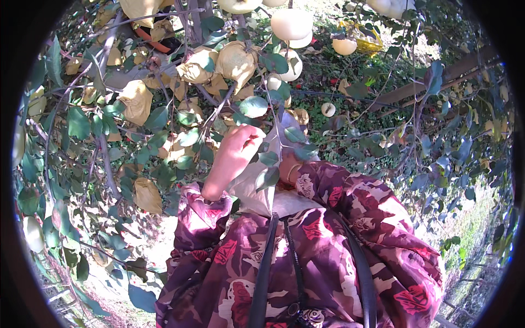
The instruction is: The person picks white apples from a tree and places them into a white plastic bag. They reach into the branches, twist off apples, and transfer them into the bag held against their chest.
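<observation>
My left hand (242, 143) is raised among apple branches, its fingers curled in; I see nothing in them. Just behind it are green leaves (253, 106) and tan paper fruit bags (237, 61) on the twigs. My right hand (288, 166), with a thin bracelet at the wrist, is low by my chest. Leaves and shade hide most of its fingers, so any grip there is unclear. Pale grey cloth or sheeting (251, 186) spreads between my two forearms. A thin leafy twig (275, 119) hangs in front of it.
Pale, unbagged apples (291, 24) hang above my hands. More paper bags (136, 101) cover the left branches. A yellow mesh container (367, 40) rests on the ground beyond. An orange curved rim (149, 39) shows behind branches. Black straps (264, 270) cross my patterned jacket.
</observation>
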Available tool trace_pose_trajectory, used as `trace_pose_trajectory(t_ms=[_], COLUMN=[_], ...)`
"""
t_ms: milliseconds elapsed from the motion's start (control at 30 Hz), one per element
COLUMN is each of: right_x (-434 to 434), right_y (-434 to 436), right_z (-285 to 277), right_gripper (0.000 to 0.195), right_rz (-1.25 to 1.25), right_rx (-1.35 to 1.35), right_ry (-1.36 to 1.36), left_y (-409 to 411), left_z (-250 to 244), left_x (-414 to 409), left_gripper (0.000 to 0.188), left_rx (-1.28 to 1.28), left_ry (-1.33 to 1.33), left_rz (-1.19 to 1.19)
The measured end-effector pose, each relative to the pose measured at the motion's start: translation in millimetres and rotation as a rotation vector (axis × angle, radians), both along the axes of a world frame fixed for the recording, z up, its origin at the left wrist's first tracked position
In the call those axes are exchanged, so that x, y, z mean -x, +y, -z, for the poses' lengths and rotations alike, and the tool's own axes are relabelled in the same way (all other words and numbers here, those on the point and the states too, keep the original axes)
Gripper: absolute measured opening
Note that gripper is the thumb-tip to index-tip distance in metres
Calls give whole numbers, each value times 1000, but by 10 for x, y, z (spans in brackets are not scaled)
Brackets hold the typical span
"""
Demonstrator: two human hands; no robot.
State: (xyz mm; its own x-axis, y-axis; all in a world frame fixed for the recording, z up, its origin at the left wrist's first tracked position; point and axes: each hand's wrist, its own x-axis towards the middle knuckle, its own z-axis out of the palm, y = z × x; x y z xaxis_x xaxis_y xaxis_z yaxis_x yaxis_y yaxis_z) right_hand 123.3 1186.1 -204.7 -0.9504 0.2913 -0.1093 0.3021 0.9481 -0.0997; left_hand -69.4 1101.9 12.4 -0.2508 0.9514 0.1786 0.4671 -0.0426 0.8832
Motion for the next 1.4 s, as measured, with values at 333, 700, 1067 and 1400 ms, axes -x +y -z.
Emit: trace_pose_trajectory(t_ms=[333, 700, 1067, 1400], right_x=[35, 1304, 1839, 1921], right_y=[416, 1667, 1837, 1754], right_z=[-2318, -2272, -2048, -1924], right_gripper=[23, 16, 10, 12], right_rz=[-671, 334, 119, 430], right_rx=[1045, 1002, 1001, 1493], right_ry=[-463, 948, 953, 1024], left_y=[242, 1392, 1553, 1625], left_z=[-509, -821, -987, -876], left_x=[764, 1271, 1426, 1531], left_gripper=[16, 24, 27, 24], left_rx=[-308, -9, 312, 308], left_ry=[180, 817, 542, 638], left_rz=[-330, -182, -32, -30])
